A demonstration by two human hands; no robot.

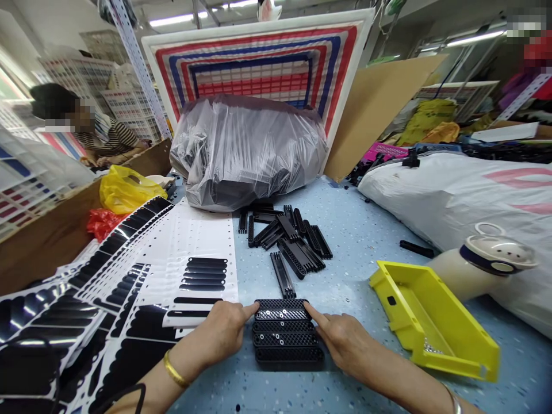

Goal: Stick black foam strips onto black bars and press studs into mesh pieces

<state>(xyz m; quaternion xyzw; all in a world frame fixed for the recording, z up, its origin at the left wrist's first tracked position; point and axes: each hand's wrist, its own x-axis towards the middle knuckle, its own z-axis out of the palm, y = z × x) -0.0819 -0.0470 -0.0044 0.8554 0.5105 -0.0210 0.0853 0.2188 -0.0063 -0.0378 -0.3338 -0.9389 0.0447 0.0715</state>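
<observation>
Five or so black textured plastic bars (284, 325) lie side by side in a stack on the blue table, with several small silver rings on their faces. My left hand (224, 330) has its index fingertip on the left end of the farthest bar, other fingers curled. Opposite it, my right hand (345, 339) presses its index finger on the right end of that bar, its remaining fingers bent near the row's right side. Both thumbs are mostly hidden. A loose ribbed black bar (282, 275) lies just beyond the row.
More black bars (293, 236) are piled farther back, before a plastic-wrapped bundle (250, 149). White sheets with black strips (202, 273) cover the left. On the right are a yellow bin (440, 316) holding small metal pieces, a bottle (466, 264) and a white sack (452, 195).
</observation>
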